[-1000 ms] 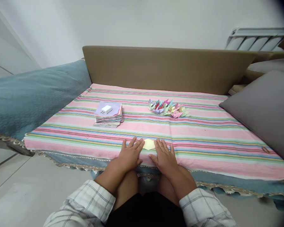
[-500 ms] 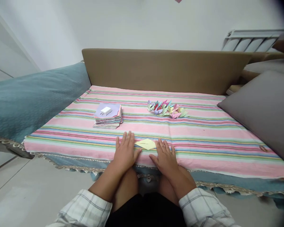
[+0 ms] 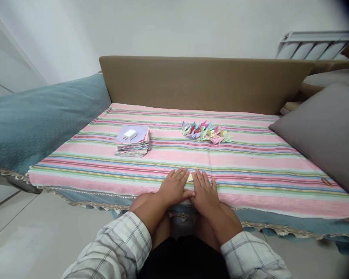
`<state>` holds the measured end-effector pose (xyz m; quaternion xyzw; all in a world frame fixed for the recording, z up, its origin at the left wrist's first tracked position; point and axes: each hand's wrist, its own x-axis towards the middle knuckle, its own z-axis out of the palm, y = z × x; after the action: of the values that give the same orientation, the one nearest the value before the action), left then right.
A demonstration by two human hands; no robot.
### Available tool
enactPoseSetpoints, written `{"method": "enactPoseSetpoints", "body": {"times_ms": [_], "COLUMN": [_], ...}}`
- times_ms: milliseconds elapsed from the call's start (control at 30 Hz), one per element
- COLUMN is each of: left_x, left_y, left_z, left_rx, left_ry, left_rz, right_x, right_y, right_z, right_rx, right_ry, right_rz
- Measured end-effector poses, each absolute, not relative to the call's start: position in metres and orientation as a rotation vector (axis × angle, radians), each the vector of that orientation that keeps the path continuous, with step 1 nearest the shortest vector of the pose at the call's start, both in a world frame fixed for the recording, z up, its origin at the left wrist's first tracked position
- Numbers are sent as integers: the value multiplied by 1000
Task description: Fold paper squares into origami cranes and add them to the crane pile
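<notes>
While the yellow paper [image 3: 190, 178] lay mostly hidden near the striped cloth's [image 3: 250, 157] front edge, the left hand [image 3: 173, 188] spread over it, gripping nothing | right hand [image 3: 204, 195] flat at its end, likely bracing | plug adapter [image 3: 130, 134] topped the paper stack [image 3: 133, 148], perhaps as weight | folded birds [image 3: 203, 133] sat farther back, clear of both

The left hand [image 3: 173, 188] hides most of the yellow paper [image 3: 190, 178].
</notes>
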<state>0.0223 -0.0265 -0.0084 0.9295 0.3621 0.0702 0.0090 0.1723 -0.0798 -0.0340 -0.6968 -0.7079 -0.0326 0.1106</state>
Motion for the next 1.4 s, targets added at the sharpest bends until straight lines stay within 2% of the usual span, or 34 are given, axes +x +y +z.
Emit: {"method": "enactPoseSetpoints", "body": {"times_ms": [367, 500, 600, 667, 733, 933, 1033, 1133, 1400], "left_x": [-24, -29, -12, -1, 5, -2, -3, -3, -7], "left_y": [-23, -35, -52, -60, -63, -59, -59, -59, -60], "left_z": [1, 7, 11, 10, 6, -5, -7, -7, -1], "left_rx": [2740, 2647, 2892, 2995, 3002, 2991, 2964, 2924, 2799], "left_ry": [1504, 1851, 1564, 1299, 1227, 1198, 1203, 1188, 1301], "left_rz": [117, 313, 386, 308, 239, 199, 202, 195, 154], "right_x": [171, 170, 169, 170, 172, 177, 167, 153, 164], "right_y": [-79, -79, -79, -78, -78, -82, -83, -76, -61], "right_z": [-33, -33, -34, -34, -35, -31, -22, -17, -30], "right_rx": [-2024, -2024, -2014, -2013, -2006, -1964, -1665, -1391, -1596], "right_ry": [-2062, -2059, -2062, -2063, -2074, -1964, -2100, -2328, -2315], "right_rz": [-123, -120, -135, -141, -136, -226, -309, -228, -32]}}
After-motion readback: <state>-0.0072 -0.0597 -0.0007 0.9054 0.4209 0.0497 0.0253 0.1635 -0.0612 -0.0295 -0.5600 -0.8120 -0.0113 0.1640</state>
